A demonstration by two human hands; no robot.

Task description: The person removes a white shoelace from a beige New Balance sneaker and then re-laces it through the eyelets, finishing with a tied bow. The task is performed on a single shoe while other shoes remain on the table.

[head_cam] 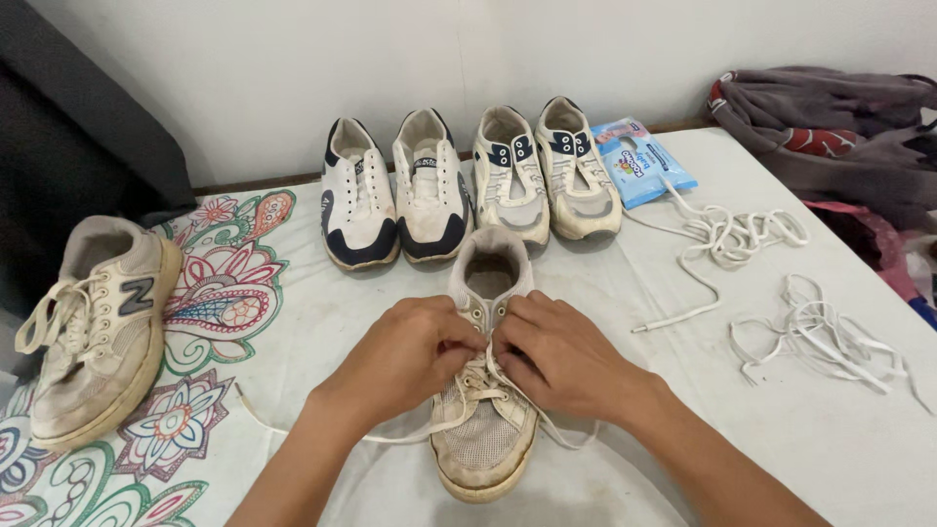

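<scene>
Gripping the lace (pixel 467 383) at the upper eyelets, the left hand (pixel 410 353) and right hand (pixel 558 357) sit pressed together, fingers pinched on the cord, over a worn beige sneaker (pixel 485 429) at the near edge of the bed sheet (pixel 683 390). Judged soft and light: the mesh upper will flex, and the flat lace is limp and best held near its tips. The fingertips and the top eyelets are hidden under the knuckles. Along the far edge stand a navy-and-white pair (pixel 395 190) and a cream pair (pixel 547 168); loose laces (pixel 815 332) lie toward the right edge. The matching sneaker (pixel 93 327) rests at the left edge.
</scene>
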